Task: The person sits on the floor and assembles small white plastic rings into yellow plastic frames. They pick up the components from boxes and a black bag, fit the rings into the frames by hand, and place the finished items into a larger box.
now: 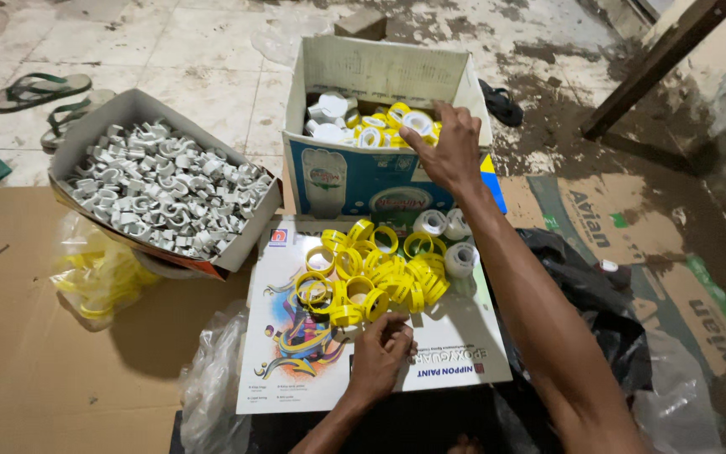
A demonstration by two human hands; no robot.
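Note:
My right hand [447, 150] reaches forward into an open cardboard box [380, 181] holding white caps and yellow rings, its fingers on a yellow ring [419, 123] at the box's right side. My left hand [380, 353] rests low on a printed cardboard sheet [296, 370], fingers curled at the near edge of a pile of yellow plastic rings [371, 273]. Whether the left fingers hold a ring I cannot tell. Three white caps [451, 240] lie beside the pile at its far right.
A second box [86, 126] full of small white plastic clips sits at the left. A clear bag with yellow pieces [98, 273] lies below it. Flattened cardboard [35, 353] covers the floor. Flip-flops [39, 88] lie far left; a black bag [581, 294] is at the right.

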